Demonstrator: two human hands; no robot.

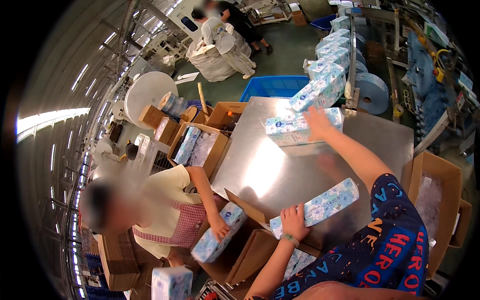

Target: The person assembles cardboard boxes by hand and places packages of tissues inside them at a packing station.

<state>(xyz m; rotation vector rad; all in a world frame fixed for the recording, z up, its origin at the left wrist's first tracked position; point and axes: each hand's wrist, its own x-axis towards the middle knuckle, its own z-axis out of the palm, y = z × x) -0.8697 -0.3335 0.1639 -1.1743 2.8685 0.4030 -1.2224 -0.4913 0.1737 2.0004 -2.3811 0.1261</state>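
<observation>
My left hand [294, 222] is closed around the near-left end of a long blue-and-white floral tissue pack [331, 201], tilted over the near edge of the metal table [245, 150]. Beneath it stands an open carton [252, 256] with packs [298, 262] inside. Farther off, my right hand [318, 124] grips a second tissue pack [287, 130] over its top, at the table's far side. Right behind that one, a row of packs [325, 80] leads down to the table. A co-worker's hand [218, 227] holds another pack [227, 240] over a carton at the left.
The co-worker [170, 205] stands close on my left, with one more pack [171, 283] low in front. Cartons of clear plastic bags stand left [202, 147] and right [430, 200] of the table. A blue crate [275, 86] and large blue rolls [371, 94] lie beyond. Two people [222, 35] work farther back.
</observation>
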